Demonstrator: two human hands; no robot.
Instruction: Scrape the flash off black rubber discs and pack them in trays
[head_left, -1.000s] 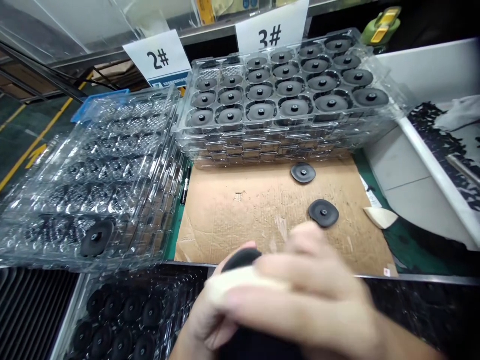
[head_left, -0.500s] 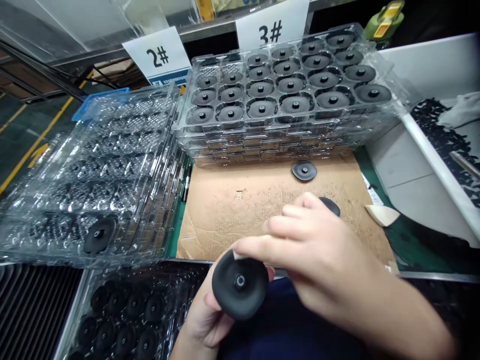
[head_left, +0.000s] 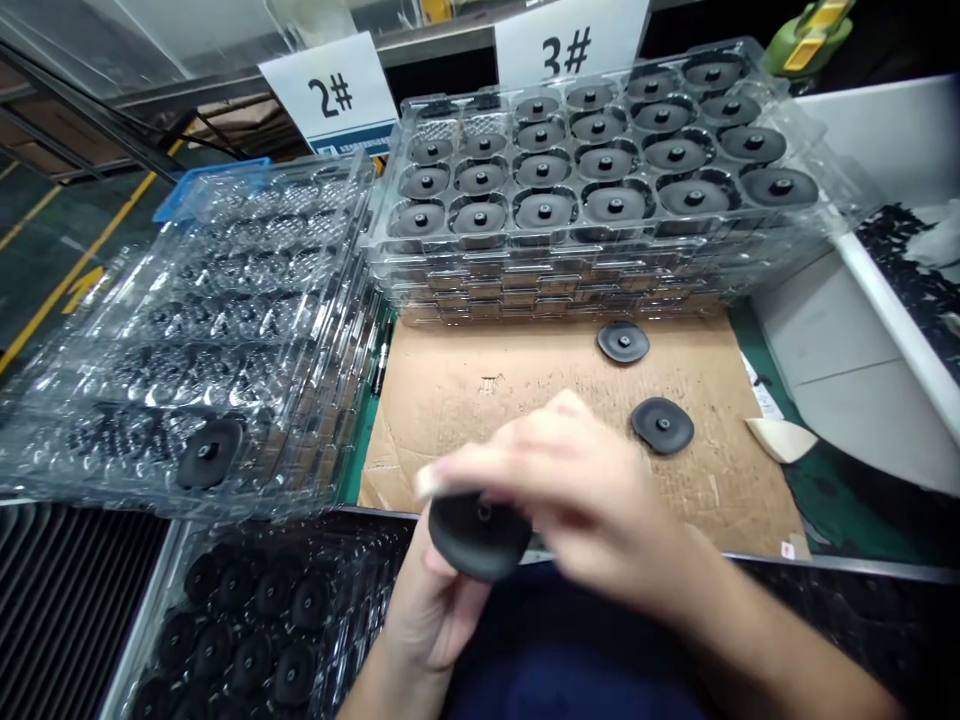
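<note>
My left hand [head_left: 442, 615] is closed round the edge of a black rubber disc [head_left: 480, 545] with a small raised hub, held tilted in front of my body. Over the disc's far edge lies my right hand [head_left: 562, 480], blurred by motion, its fingers bent and close together. A pale tip shows at its foremost finger; whether that is a finger cover or a small held piece I cannot make out. Two similar discs rest on the cardboard sheet [head_left: 442, 400]: one farther off [head_left: 623, 343], and another disc [head_left: 662, 425] just right of my right hand.
Stacked clear trays [head_left: 525, 245] full of black discs stand at the back. More clear trays [head_left: 247, 350] rise at left, one loose disc [head_left: 211, 453] on top. A lower tray [head_left: 247, 620] holds discs. At right are a cream wedge [head_left: 781, 438] and a white bin [head_left: 832, 330] with black scraps.
My right hand has swept left across the disc's far edge, uncovering the nearer disc on the cardboard. The held disc has tipped to a flatter angle and risen slightly. The view has shifted a little.
</note>
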